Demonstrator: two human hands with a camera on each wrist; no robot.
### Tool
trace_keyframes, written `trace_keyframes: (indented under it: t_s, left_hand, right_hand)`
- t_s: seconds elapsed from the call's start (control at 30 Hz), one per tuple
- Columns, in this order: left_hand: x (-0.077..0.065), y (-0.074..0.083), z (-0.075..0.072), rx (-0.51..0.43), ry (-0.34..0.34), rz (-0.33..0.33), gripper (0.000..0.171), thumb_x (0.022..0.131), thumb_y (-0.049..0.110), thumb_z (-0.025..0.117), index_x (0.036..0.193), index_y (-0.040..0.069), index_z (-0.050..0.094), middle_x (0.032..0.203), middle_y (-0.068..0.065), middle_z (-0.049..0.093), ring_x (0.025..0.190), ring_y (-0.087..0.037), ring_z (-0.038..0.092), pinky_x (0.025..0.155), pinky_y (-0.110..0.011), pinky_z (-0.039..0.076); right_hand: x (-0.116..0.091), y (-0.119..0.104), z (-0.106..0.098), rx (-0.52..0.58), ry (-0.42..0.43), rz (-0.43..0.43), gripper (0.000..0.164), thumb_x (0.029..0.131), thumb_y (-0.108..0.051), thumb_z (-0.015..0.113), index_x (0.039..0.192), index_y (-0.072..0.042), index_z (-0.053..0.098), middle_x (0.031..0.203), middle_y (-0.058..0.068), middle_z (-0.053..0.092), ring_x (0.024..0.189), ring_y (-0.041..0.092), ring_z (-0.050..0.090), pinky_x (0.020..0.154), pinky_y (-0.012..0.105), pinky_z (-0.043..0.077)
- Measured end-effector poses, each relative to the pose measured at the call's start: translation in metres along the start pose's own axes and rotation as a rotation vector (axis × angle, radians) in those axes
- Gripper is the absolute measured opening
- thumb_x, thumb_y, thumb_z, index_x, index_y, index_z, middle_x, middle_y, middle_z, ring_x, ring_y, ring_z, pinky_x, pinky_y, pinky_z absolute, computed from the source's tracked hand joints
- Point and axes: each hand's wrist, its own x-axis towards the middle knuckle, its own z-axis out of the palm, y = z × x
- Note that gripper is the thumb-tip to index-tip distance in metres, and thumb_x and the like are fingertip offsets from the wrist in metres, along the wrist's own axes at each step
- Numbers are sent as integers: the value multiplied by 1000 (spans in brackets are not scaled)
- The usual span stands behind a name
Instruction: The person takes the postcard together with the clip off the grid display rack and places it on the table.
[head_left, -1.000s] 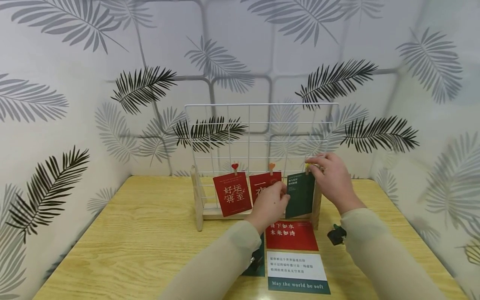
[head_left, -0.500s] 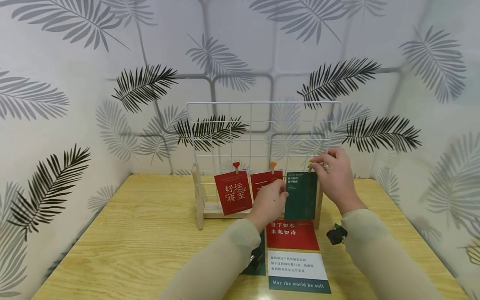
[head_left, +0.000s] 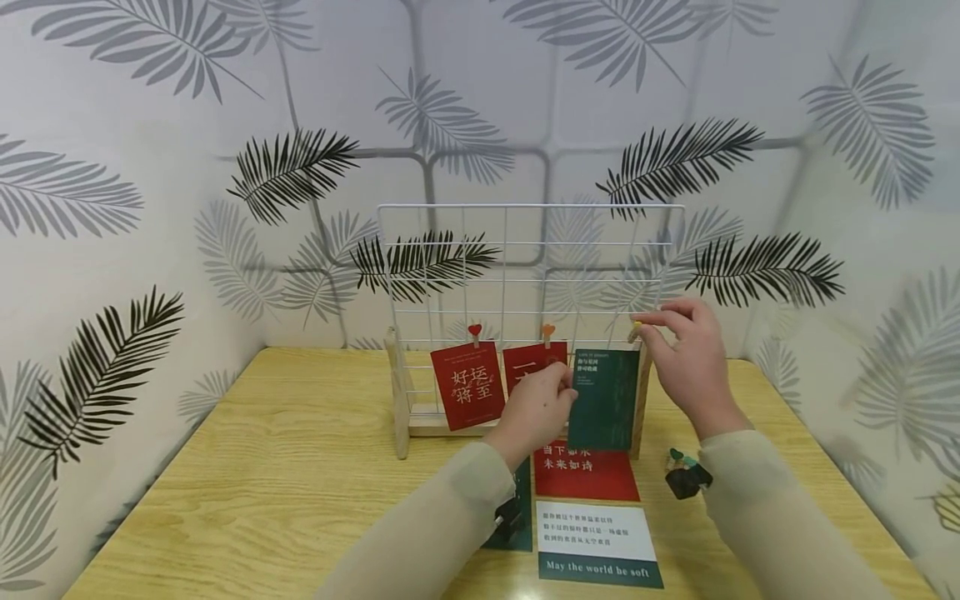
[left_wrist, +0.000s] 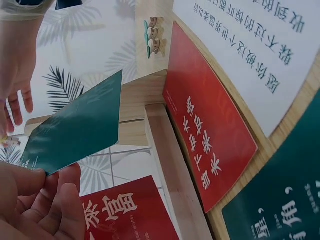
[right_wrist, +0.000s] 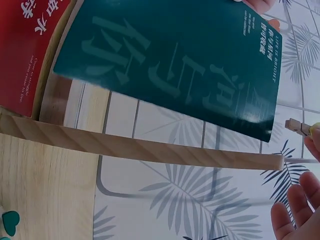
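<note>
My left hand point(head_left: 534, 414) pinches the left edge of a dark green card point(head_left: 604, 412) between thumb and fingers. The card is held up in front of the right end of a white wire grid rack point(head_left: 525, 206). Up by the card's top right corner, my right hand point(head_left: 692, 362) pinches a small wooden clothespin point(right_wrist: 298, 127) with a yellow top. A gap separates clothespin and card in the right wrist view. To the left hang a red card point(head_left: 468, 385) under a red heart clothespin point(head_left: 475, 332) and another red card point(head_left: 517, 358), partly behind my left hand, under an orange one point(head_left: 549, 332).
On the wooden table point(head_left: 285, 467) before the rack lie a red card point(head_left: 585, 479), a white-and-green card point(head_left: 596, 533) and a dark green card point(head_left: 522, 508) partly under my left sleeve. Green heart clothespins point(left_wrist: 152, 37) lie to the right. Wooden posts point(head_left: 401, 400) support the rack.
The clothespin has come away from the green card's top edge as my right hand moved right. The card has turned to face forward and sits slightly lower in my left hand.
</note>
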Motion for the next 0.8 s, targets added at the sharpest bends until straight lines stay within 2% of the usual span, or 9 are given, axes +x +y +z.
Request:
trace_keyframes:
  t_s: [0.17,0.53,0.8]
  left_hand:
    - [-7,-1,-8,-19,-12,-6,14,102,23,63,115,20,63,90,9,64,74,-11,59,66,-28,51]
    - [-23,-6,-29,-90,-15,3,9,102,20,63,111,19,63,84,5,63,70,-13,60,61,-29,52]
    - [-36,-10,-46,-89,-49,22,10,102,18,63,111,17,61,77,2,62,65,-13,61,57,-31,50]
  right_hand:
    - [-7,1,-9,-5,-6,29,26,102,-22,63,113,0,74,122,18,50,115,37,47,89,55,41]
    - [-24,11,-20,-5,-26,55,26,102,-22,62,110,2,72,119,18,52,109,37,50,90,57,42]
    - [-40,26,-25,-42,-86,91,30,103,-24,60,110,3,70,119,19,53,108,39,50,89,57,42]
